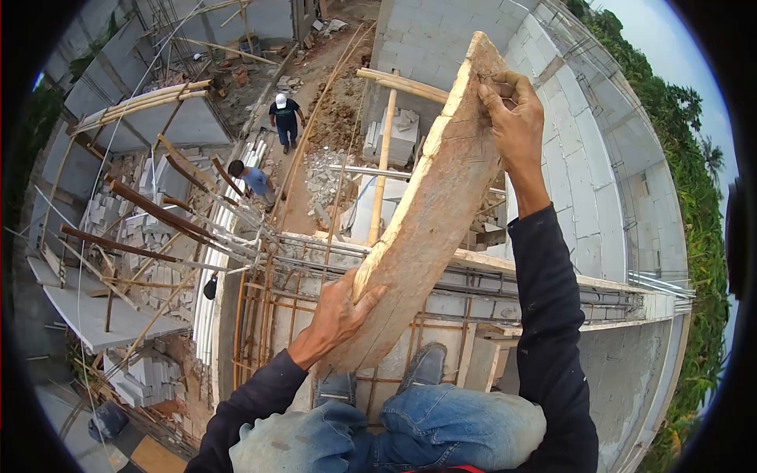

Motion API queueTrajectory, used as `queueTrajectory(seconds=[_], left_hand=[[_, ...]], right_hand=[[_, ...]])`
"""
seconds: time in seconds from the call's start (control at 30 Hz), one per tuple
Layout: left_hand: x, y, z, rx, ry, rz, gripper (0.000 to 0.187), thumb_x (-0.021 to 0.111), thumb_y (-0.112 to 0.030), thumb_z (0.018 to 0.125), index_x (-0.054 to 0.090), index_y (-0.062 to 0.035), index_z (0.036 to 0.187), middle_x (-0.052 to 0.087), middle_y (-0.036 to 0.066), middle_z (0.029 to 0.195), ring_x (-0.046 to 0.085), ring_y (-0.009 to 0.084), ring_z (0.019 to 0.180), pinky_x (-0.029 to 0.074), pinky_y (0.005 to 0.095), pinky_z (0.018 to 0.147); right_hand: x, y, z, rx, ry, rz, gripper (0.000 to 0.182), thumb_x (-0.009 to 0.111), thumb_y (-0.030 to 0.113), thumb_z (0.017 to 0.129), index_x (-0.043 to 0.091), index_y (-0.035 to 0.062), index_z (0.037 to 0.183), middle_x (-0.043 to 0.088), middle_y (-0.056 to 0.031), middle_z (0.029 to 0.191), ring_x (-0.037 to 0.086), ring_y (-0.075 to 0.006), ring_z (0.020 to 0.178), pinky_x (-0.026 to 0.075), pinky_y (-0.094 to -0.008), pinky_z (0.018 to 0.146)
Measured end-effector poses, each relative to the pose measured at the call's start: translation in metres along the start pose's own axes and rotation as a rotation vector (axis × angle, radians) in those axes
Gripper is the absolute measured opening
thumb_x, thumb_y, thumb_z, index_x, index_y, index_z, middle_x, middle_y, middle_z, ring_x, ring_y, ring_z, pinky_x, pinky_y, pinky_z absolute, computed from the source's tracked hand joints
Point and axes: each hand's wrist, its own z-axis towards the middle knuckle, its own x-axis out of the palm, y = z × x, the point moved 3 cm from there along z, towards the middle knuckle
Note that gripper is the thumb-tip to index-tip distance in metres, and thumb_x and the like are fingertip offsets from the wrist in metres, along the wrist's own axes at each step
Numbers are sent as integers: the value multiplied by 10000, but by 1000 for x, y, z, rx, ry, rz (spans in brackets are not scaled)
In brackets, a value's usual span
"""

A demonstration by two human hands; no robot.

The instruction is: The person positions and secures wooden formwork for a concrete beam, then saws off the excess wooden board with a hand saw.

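Observation:
A long wooden board [430, 229], stained grey-brown with a pale rough edge, is held up slantwise in front of me. My right hand [514, 118] is closed on its upper right edge, thumb on the near face. Lower down, my left hand [335, 319] grips the left edge, thumb lying on the face and the other fingers mostly hidden behind. The board's bottom end hangs above my shoes [426, 366]. Beneath it, rusty rebar [288, 303] runs along the ledge where I am perched.
Grey block walls [564, 158] rise to the right. Far below, a person in a white cap [284, 122] and another in a blue shirt [254, 180] stand among rubble. Brown poles [154, 211] and wires jut out at left. Bamboo poles [384, 165] stand behind the board.

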Motion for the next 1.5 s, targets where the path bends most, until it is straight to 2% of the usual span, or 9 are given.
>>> queueTrajectory(seconds=[0.17, 0.27, 0.53, 0.7, 0.77, 0.87, 1.0, 1.17, 1.5], left_hand=[[-4, -5, 1, -10, -36, -16, 392, 673, -246, 894, 578, 72, 1103, 669, 215, 754, 687, 268, 663, 519, 366, 574], [-4, -4, 2, -118, 44, -14, 477, 668, -237, 899, 538, 55, 1252, 694, 181, 906, 669, 190, 776, 525, 324, 663], [-3, 0, 1, 24, -35, 9, 424, 667, -263, 894, 570, 59, 1151, 678, 223, 785, 691, 295, 680, 522, 372, 583], [-2, -1, 3, -108, 48, 43, 435, 682, -280, 883, 584, 50, 1150, 680, 227, 828, 687, 268, 716, 530, 363, 625], [1, 7, 2, 101, -52, -35, 432, 683, -310, 875, 585, 50, 1092, 638, 236, 719, 657, 326, 623, 509, 396, 558], [0, 8, 0, 61, -81, 8, 430, 677, -327, 877, 574, 53, 1048, 595, 233, 653, 630, 353, 585, 488, 418, 534], [3, 9, 3, 87, -17, -7, 452, 657, -353, 885, 547, 61, 1028, 569, 229, 617, 619, 358, 571, 482, 432, 534], [4, 9, 3, 101, -7, -16, 468, 644, -367, 889, 534, 61, 1040, 572, 230, 619, 618, 366, 572, 486, 440, 544], [5, 4, 5, 96, -26, -30, 415, 666, -320, 861, 569, 60, 998, 588, 237, 631, 627, 361, 573, 485, 433, 533]], right_hand=[[2, -4, 2, -42, 22, -74, 319, 677, 99, 856, 625, 6, 1156, 676, -86, 932, 614, -113, 763, 527, -251, 692], [1, -2, 2, -56, 67, -60, 297, 655, 96, 895, 625, 17, 1179, 685, -86, 983, 638, -125, 836, 526, -263, 738], [3, -13, 7, -198, 68, 8, 188, 582, 92, 947, 691, 114, 1098, 672, -28, 1008, 607, -95, 907, 490, -243, 808], [-1, -22, 2, -217, 5, -122, 196, 515, 59, 959, 703, 81, 1010, 624, -35, 1021, 584, -147, 945, 451, -274, 864], [-5, -28, 6, -219, 27, -101, 226, 488, 33, 958, 704, 80, 1002, 608, -20, 1013, 578, -134, 958, 467, -286, 893], [-14, -48, 18, -277, 53, -270, 264, 465, 24, 950, 704, 83, 1045, 575, -16, 1021, 587, -148, 970, 485, -299, 914], [-8, -31, 8, -379, -25, -362, 229, 552, 208, 972, 684, 63, 1091, 604, -64, 1053, 617, -198, 973, 502, -310, 872], [-20, -38, 20, -98, 25, -290, 439, 666, 405, 899, 667, 22, 1114, 651, -96, 1112, 612, -220, 1038, 484, -331, 907], [-36, -37, 29, -132, 107, -497, 470, 646, 416, 904, 671, 11, 1142, 686, -104, 1089, 634, -210, 1010, 488, -321, 887]])
